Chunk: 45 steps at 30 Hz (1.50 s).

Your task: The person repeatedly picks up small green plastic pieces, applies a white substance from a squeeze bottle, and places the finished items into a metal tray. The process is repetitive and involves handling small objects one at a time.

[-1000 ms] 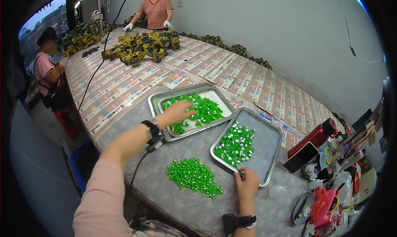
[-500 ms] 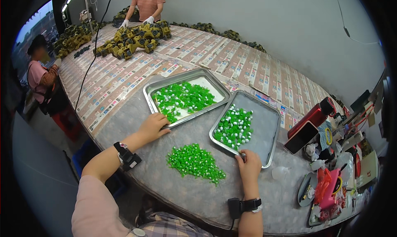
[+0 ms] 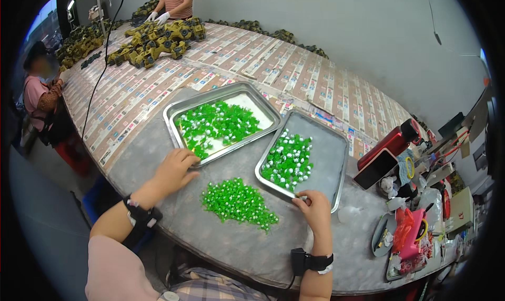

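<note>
My right hand (image 3: pixel 315 209) pinches the near rim of a metal tray (image 3: pixel 337 196) on the right. Green pieces with white, ball-like parts (image 3: pixel 289 161) cover that tray's left half. My left hand (image 3: pixel 173 170) is beside the near left corner of a second metal tray (image 3: pixel 273 123), its thumb apart from the fingers; the fingertips are partly hidden at the rim. More green-and-white pieces (image 3: pixel 221 122) are spread over its white bottom. Between my hands, a loose heap of smaller green-and-white pieces (image 3: pixel 239 203) lies directly on the grey table cover (image 3: pixel 210 238).
A red bottle (image 3: pixel 386 143) and a phone (image 3: pixel 375 168) stand right of the trays. Beyond are a pink box (image 3: pixel 412 235), a grey dish (image 3: pixel 383 237) and clutter. Olive toy vehicles (image 3: pixel 158 41) are piled at the far left, where two people work.
The view has shifted slightly, moving the scene leftward. My left hand has drawn back a little toward me, its thumb farther from the tray rim. My right hand keeps its pinch.
</note>
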{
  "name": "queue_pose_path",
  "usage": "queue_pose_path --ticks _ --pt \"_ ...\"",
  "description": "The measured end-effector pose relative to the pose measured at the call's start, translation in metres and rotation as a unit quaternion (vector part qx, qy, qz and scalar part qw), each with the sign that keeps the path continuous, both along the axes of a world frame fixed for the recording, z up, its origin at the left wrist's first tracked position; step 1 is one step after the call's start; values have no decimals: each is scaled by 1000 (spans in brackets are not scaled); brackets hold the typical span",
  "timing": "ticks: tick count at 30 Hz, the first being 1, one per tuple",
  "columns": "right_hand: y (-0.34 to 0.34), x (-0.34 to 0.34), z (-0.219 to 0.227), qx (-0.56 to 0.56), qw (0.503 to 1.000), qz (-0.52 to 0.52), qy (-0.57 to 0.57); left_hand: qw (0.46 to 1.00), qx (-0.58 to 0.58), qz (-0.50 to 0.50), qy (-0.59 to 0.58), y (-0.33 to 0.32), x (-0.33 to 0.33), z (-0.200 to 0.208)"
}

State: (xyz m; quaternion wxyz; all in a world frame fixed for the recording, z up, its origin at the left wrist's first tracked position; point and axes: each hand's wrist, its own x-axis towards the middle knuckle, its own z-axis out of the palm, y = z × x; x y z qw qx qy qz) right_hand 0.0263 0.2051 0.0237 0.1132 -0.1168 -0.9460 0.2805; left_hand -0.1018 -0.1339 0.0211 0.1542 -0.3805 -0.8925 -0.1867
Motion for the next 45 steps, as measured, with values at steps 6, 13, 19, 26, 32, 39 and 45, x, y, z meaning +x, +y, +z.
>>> queue_pose_path --ticks 6,13,19,26,32,39,45 --pt "33 -105 7 -210 964 79 143 974 189 14 -127 25 44 -7" --pt "82 -191 -56 -168 983 75 14 906 348 35 -239 34 40 -34" --pt "57 -153 -51 3 984 180 13 895 363 36 -258 28 41 -38" --pt "34 -84 -45 54 978 199 35 910 332 27 -248 26 44 -30" --pt "41 -125 4 -25 978 207 1 905 339 35 -254 28 43 -29" --pt "25 -225 -19 5 983 162 -89 879 386 33 -279 31 39 -36" --pt "11 -174 -22 26 968 242 -64 871 394 42 -291 29 40 -39"
